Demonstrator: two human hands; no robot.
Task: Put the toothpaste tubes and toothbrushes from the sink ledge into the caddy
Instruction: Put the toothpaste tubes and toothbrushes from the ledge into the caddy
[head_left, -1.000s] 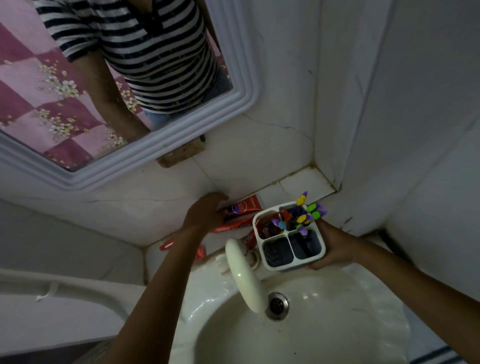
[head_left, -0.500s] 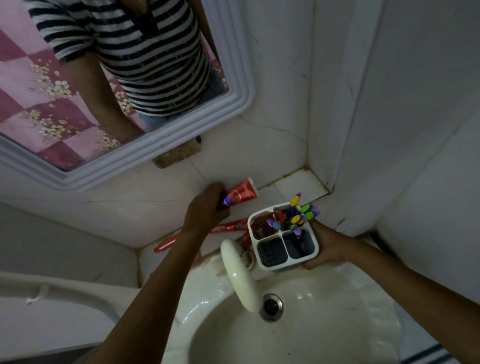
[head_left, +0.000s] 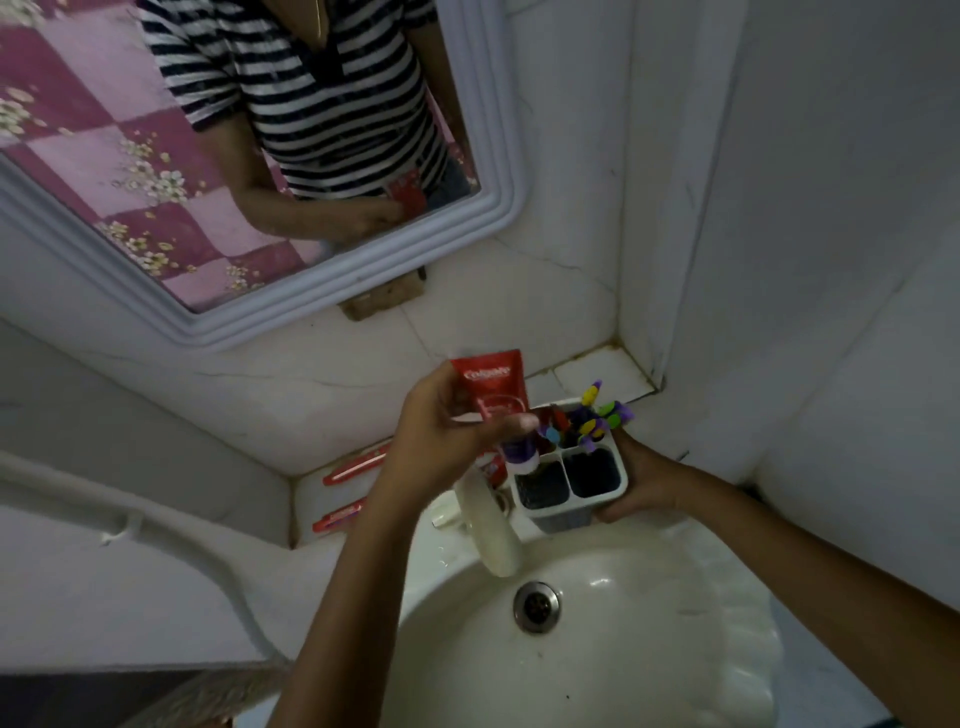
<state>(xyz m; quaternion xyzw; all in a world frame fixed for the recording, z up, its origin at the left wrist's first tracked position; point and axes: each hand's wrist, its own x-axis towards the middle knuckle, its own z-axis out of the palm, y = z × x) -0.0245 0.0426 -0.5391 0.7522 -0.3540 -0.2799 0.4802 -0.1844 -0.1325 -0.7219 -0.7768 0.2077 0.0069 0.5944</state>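
Note:
My left hand (head_left: 441, 441) grips a red toothpaste tube (head_left: 493, 384), held upright with its white cap pointing down at the front left compartment of the white caddy (head_left: 571, 514). My right hand (head_left: 644, 483) holds the caddy from its right side, above the basin. Several colourful toothbrushes (head_left: 592, 415) stand in the caddy's back compartments. Two red items (head_left: 358, 465) (head_left: 340, 517) lie on the sink ledge at the left; whether they are tubes or brushes I cannot tell. Another red tube (head_left: 496, 466) shows partly behind my left hand.
A cream tap (head_left: 491, 530) juts over the white basin (head_left: 649, 675), just left of the caddy, with the drain (head_left: 537, 605) below. A white-framed mirror (head_left: 332, 291) hangs on the tiled wall, and a white pipe (head_left: 156, 540) runs at the left. The wall corner stands close on the right.
My left hand has lifted the red toothpaste tube off the ledge, turned it cap down and brought it over to the caddy. The right hand still holds the caddy in about the same place.

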